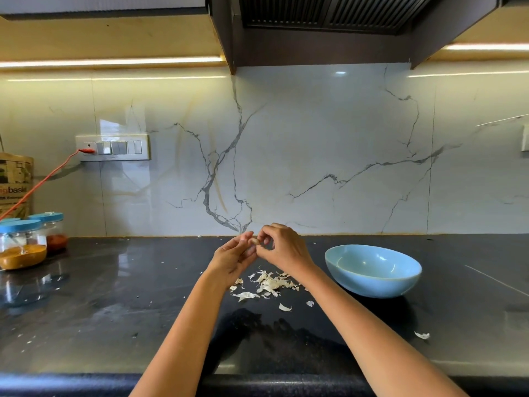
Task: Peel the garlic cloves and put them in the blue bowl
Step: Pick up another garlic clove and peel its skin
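1. Pale garlic clove (254,240) is sitting between both hands, raised above the black counter (143,296); the left hand (233,257) is cradling it with fingers loosely curled; the right hand (282,245) is pinching its end, thumb and forefinger closed on it.
2. Papery skins (270,283) are lying in a heap directly beneath the hands.
3. Blue bowl (372,270) is waiting to the right, nearer the right hand; whether any cloves are lying inside cannot be told.
4. Which way the clove's long axis is running is too small to tell; the drop, I judge, is calling for a short rightward carry.
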